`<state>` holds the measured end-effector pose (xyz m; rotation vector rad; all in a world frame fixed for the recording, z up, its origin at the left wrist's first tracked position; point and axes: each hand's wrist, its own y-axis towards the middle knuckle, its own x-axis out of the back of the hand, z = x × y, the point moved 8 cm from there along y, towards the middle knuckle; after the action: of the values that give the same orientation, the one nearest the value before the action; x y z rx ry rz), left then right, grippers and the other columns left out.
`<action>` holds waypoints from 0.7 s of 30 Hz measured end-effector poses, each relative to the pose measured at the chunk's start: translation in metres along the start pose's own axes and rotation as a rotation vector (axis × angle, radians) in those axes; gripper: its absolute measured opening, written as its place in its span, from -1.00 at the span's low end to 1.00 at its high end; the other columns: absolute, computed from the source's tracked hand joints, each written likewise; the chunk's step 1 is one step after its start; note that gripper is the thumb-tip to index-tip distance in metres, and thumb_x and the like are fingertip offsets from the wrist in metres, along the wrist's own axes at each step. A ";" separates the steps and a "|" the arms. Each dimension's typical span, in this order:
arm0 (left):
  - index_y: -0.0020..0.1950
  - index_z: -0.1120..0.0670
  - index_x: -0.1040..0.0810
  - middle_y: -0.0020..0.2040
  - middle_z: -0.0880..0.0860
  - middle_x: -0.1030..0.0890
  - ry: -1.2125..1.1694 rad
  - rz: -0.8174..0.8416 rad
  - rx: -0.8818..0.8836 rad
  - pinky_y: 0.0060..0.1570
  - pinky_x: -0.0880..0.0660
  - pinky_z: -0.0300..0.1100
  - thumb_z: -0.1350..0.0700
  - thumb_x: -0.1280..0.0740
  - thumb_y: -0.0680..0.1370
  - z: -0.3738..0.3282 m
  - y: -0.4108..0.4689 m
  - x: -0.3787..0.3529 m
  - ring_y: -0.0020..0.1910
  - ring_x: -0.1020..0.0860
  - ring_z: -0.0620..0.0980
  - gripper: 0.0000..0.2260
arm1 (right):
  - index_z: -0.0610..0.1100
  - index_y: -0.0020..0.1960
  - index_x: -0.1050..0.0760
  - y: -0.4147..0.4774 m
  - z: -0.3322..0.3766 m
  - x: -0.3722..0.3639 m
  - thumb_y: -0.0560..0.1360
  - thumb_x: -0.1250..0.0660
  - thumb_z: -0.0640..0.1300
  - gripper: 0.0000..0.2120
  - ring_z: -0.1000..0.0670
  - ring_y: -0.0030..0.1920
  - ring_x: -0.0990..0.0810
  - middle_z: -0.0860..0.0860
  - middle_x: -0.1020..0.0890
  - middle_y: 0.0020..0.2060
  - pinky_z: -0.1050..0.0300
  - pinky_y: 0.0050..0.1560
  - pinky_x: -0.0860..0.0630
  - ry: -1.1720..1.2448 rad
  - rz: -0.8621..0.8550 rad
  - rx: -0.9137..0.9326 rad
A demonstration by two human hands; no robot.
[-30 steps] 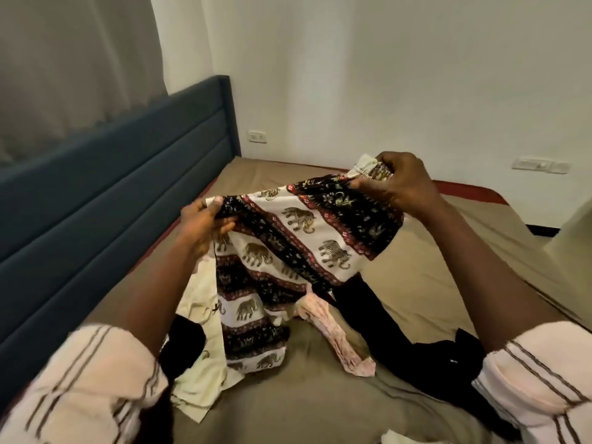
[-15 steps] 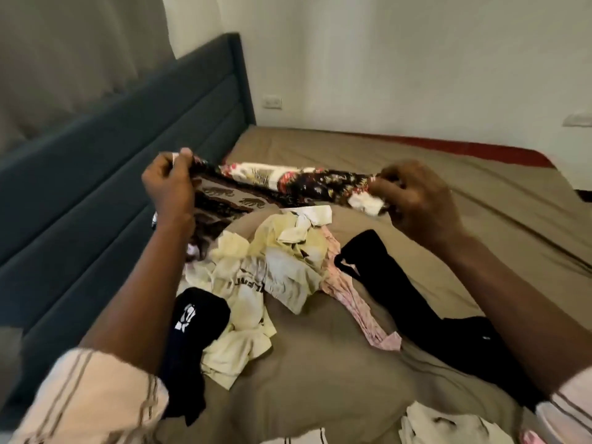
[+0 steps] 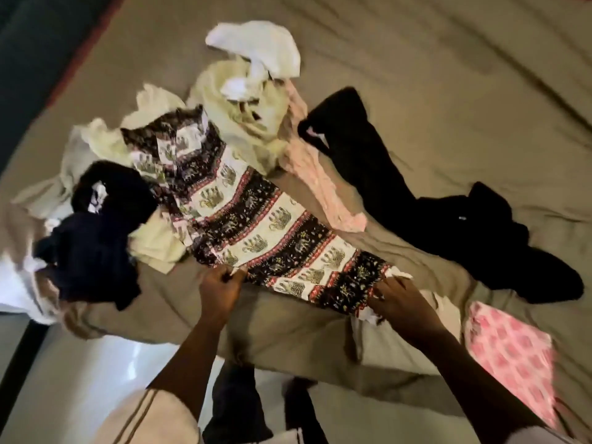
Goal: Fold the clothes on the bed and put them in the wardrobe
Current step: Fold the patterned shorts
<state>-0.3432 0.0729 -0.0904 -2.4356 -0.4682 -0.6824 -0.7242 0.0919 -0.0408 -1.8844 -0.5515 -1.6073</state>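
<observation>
no readable writing anywhere. a white mark (image 3: 96, 195) on the dark top is too blurred to read, and so is a small white tag (image 3: 461, 217) on the black garment.

elephant-print garment (image 3: 256, 225): thin woven cloth with bands of cream and black, red zigzag borders and rows of gold-grey elephants. it lies stretched out flat on the bed, running from the near edge up and left into the heap of clothes.

left hand (image 3: 221, 290): its fingers are clenched on the near left corner of the print garment, pinching the hem.
right hand (image 3: 400, 302): its fingers are bent over the near right corner, grasping a bunched white edge there. motion blur softens the detail.

the heap, all crumpled and soft:
- white garment (image 3: 259, 43) at the far end
- pale yellow garment (image 3: 243, 116) below it, partly under the print cloth
- light pink garment (image 3: 314, 174), a long narrow strip just beside the print cloth
- black garment (image 3: 416, 203), long and limp, to the right
- dark top (image 3: 93, 245), bunched at the left

a pink patterned cloth (image 3: 509, 350) lies flat near the right edge.

the bed (image 3: 448, 91) has an olive-tan sheet, creased. a dark blue headboard (image 3: 28, 59) shows at top left. the pale glossy floor (image 3: 64, 379) lies below. a cream striped sleeve (image 3: 150, 418) covers the left arm.
</observation>
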 end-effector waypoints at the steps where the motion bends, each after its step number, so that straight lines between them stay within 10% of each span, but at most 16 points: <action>1: -0.31 0.13 -0.51 -0.37 0.17 -0.54 0.052 0.028 -0.007 -0.25 -0.39 -0.03 0.05 -0.54 0.54 0.013 -0.006 -0.015 -0.31 -0.50 0.11 -0.68 | -0.09 0.04 -0.61 -0.011 0.006 -0.023 0.44 -0.15 -0.21 -0.70 -0.24 0.03 -0.59 -0.17 -0.60 0.03 -0.12 0.04 -0.38 0.016 0.063 -0.009; 10: -0.21 -0.03 -0.64 -0.17 0.02 -0.65 0.292 0.248 0.064 -0.10 -0.40 -0.15 0.07 -0.50 0.55 0.064 -0.039 -0.052 -0.12 -0.62 0.06 -0.85 | 0.03 0.30 -0.58 -0.038 0.025 -0.073 0.31 -0.46 -0.15 -0.45 -0.21 0.23 -0.55 -0.10 -0.58 0.28 -0.13 0.23 -0.43 0.111 0.696 -0.121; 21: 0.15 0.00 -0.58 0.09 0.10 -0.64 0.137 -0.073 0.259 0.05 -0.53 -0.05 0.00 -0.47 0.50 0.062 0.028 0.013 0.05 -0.62 0.14 -0.74 | -0.03 0.22 -0.63 0.134 -0.001 -0.026 0.57 -0.33 -0.21 -0.74 -0.07 0.08 -0.66 -0.04 -0.70 0.11 -0.02 0.16 -0.60 0.882 0.271 -0.712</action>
<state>-0.2972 0.0900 -0.1389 -2.1238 -0.5553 -0.7632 -0.6426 -0.0059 -0.0892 -1.3236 0.6936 -2.3590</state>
